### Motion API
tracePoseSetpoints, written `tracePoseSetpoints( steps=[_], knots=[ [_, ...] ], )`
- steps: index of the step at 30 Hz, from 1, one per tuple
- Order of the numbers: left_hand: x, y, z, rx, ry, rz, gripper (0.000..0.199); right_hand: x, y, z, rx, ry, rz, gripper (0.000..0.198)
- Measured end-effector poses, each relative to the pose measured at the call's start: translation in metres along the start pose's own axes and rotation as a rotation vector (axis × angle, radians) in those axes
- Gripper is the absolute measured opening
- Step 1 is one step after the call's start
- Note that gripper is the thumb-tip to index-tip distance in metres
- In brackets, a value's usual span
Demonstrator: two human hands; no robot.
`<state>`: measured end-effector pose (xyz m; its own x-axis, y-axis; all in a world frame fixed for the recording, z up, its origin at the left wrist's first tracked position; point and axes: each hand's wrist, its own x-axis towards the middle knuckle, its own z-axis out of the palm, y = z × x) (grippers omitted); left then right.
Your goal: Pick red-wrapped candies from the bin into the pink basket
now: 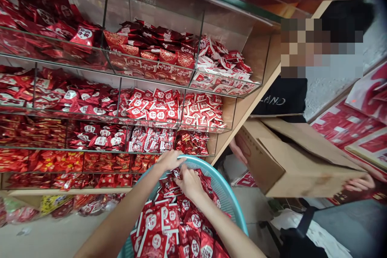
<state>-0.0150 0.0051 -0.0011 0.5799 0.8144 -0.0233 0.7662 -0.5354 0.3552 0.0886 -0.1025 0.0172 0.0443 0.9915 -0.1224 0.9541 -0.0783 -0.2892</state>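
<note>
A round turquoise plastic basket [232,193] sits below me, heaped with small red packets [157,225] that bear white round labels. My left hand [169,160] is at the basket's far rim, fingers curled over it. Inside the basket, near that rim, my right hand [192,183] has its thumb and forefinger closed around a red packet [175,172]. Parts of this packet are covered by the fingers. Just beyond my hands, the lower shelf bins hold similar red packets [159,139].
Glass-fronted shelves [145,119] with dividers hold red packets in several rows. At right, a person carries an open cardboard box [302,161] close to the wooden shelf side [250,107]. Bagged goods [57,205] lie under the shelves. A dark-framed grey item [347,225] stands at lower right.
</note>
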Motion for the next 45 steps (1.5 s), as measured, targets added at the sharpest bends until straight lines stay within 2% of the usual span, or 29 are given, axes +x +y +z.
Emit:
tracePoseSetpoints(
  steps=[8, 15, 26, 32, 35, 39, 45],
  knots=[
    [0.001, 0.0, -0.007, 0.008, -0.03, 0.013, 0.049, 0.008, -0.003, 0.014, -0.008, 0.013, 0.067, 0.036],
    [0.001, -0.002, -0.007, 0.023, -0.029, 0.039, 0.043, 0.011, 0.008, 0.007, 0.073, 0.043, 0.097, 0.031],
    [0.001, -0.003, -0.005, 0.016, -0.022, 0.049, 0.044, 0.015, 0.001, 0.02, -0.029, 0.03, 0.126, 0.039],
    [0.001, -0.001, -0.006, 0.017, -0.028, 0.037, 0.047, -0.002, 0.005, 0.004, -0.078, 0.081, 0.089, 0.033],
    [0.002, -0.001, -0.005, 0.019, -0.025, 0.03, 0.048, -0.013, 0.0, 0.002, -0.093, 0.102, -0.018, 0.029],
    [0.003, -0.002, -0.004, 0.023, -0.01, 0.036, 0.051, -0.019, -0.018, 0.01, -0.133, 0.1, -0.207, 0.025],
    [0.002, -0.003, -0.001, 0.025, -0.005, 0.029, 0.051, -0.005, -0.041, 0.031, -0.25, 0.145, -0.221, 0.022]
  ],
)
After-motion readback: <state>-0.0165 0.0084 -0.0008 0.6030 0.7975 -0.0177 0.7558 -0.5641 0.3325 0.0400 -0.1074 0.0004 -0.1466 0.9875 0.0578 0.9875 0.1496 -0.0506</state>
